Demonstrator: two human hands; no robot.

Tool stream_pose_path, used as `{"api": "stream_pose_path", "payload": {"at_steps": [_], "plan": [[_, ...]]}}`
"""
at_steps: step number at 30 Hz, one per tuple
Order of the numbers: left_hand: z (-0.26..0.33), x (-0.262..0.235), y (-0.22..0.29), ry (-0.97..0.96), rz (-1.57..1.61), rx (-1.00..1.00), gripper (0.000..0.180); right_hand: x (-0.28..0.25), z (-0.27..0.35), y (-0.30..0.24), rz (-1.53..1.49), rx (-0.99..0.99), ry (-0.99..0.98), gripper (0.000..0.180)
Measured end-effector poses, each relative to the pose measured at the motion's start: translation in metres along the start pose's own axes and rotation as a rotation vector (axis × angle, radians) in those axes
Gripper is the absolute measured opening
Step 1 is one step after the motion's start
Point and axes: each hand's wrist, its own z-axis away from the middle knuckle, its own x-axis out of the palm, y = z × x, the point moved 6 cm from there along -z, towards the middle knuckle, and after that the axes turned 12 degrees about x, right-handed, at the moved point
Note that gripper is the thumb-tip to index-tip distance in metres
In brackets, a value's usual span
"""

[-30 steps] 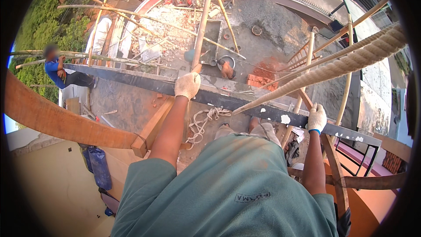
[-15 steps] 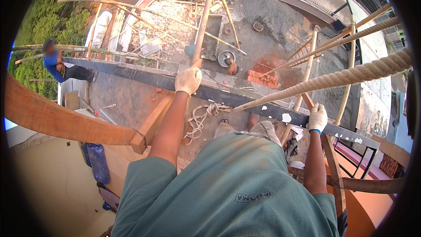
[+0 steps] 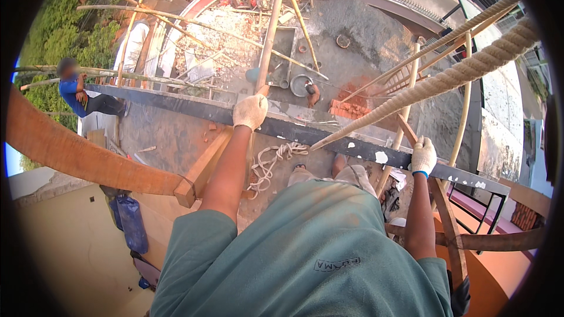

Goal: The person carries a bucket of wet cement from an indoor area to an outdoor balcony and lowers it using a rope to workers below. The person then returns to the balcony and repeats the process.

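A long dark beam [image 3: 329, 141] with chipped white patches crosses in front of me, tilting down to the right. My left hand [image 3: 251, 111], in a cream knit glove, is closed over it where a bamboo pole [image 3: 271, 35] and a squared timber [image 3: 205, 167] meet it. My right hand [image 3: 423, 155], gloved with a blue cuff, is closed at the beam's far edge, against a wooden brace [image 3: 446, 211]. Both hands' fingertips are partly hidden. Between them a thick twisted rope [image 3: 435, 85] slants up to the right. A thin white rope [image 3: 270, 164] lies tangled below the beam.
Far left, a person in blue [image 3: 73, 88] stands near the beam's end. Below, another person [image 3: 313, 94] is beside a round basin [image 3: 301, 85]. Bricks [image 3: 349, 110], a gravel heap [image 3: 367, 26] and rubble [image 3: 217, 29] lie farther out. A curved timber [image 3: 88, 152] fills the near left.
My view has shifted slightly. Both hands stay closed in the same places on the beam. The person below by the basin has moved slightly.
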Motion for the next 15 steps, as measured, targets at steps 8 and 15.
{"api": "stream_pose_path", "payload": {"at_steps": [8,15], "plan": [[-0.0002,0.0058,-0.0051,0.02,-0.002,0.027,0.037,-0.0012,0.0009,-0.0022,0.001,-0.001,0.007,0.041],[0.0004,0.0013,-0.0014,0.005,-0.003,0.024,0.036,-0.0001,0.0008,-0.0009,-0.008,0.001,-0.002,0.041]]}}
